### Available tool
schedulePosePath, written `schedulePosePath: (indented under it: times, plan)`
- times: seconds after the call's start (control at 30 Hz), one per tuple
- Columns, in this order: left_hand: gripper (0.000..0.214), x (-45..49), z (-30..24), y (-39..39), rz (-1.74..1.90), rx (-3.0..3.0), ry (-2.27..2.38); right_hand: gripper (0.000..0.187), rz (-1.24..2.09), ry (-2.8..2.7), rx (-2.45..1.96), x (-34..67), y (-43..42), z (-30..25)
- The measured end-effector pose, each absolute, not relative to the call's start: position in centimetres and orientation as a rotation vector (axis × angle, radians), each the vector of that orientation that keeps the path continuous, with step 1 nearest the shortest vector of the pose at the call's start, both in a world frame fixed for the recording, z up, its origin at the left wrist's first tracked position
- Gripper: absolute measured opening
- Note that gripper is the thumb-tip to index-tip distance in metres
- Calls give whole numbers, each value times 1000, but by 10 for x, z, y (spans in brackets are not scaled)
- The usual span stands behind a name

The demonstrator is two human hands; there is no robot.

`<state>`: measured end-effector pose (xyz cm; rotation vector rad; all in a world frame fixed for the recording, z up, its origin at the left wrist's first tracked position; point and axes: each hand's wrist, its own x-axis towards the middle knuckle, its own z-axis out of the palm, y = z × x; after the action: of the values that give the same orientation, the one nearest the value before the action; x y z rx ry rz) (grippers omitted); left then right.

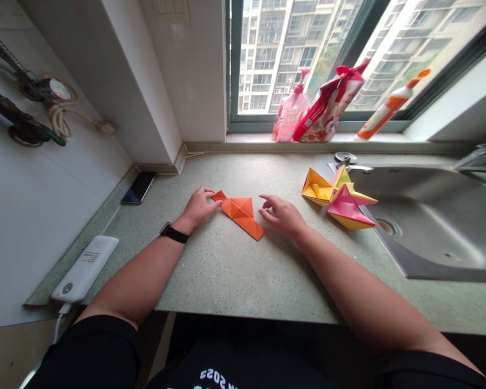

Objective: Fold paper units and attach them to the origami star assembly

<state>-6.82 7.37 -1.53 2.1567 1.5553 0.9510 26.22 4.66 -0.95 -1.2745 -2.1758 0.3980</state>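
While both hands sit on the speckled green countertop [227, 275], the orange origami paper [240, 212] lies flat between them, mid-counter. Left hand [200, 208]: fingers loosely curled, tips at the paper's left point; can't tell if it's pinching or just resting. Right hand [281, 216]: open, fingers spread and slightly arched, just off the paper's right side, no contact visible.

Paper status: already folded, not a plain sheet. Creases meet near the centre of a diamond-like section, with one short point out left and a longer point out lower right. Still a low, flat form, no raised parts.

Left to do, judged only against its neighbours: the yellow folded piece [318, 186] and pink-and-yellow folded piece [350, 206], touching each other beside the steel sink [429, 227], stand as pointed 3D shapes. The orange paper has no such volume yet. Can't tell if it's meant to match.

Also on the counter, left of the hands: a smartphone [139, 188] and white power bank [85, 268].
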Motion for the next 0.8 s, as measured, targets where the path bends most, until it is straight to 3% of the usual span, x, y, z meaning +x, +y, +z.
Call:
schedulePosePath:
  times: [0.07, 0.23, 0.4, 0.5, 0.63, 0.8]
  plan:
    - [30, -68, -21, 74, 938, 2198, 1569, 41, 326, -2242, -1164, 263, 49, -12]
    - [53, -62, -12, 64, 1115, 2310, 1717, 49, 309, -2462, -971, 257, 48, -25]
    - [17, -43, 10, 42, 907, 2578, 1315, 42, 296, -2504, -984, 254, 47, -32]
    - [17, -30, 13, 29, 685, 2648, 1172, 39, 281, -2501, -997, 253, 47, -28]
    - [19, -23, 12, 20, 512, 2657, 1327, 32, 327, -2485, -966, 252, 47, -22]
    - [25, -20, 17, 14, 363, 2662, 1456, 42, 317, -2421, -1069, 256, 48, -26]
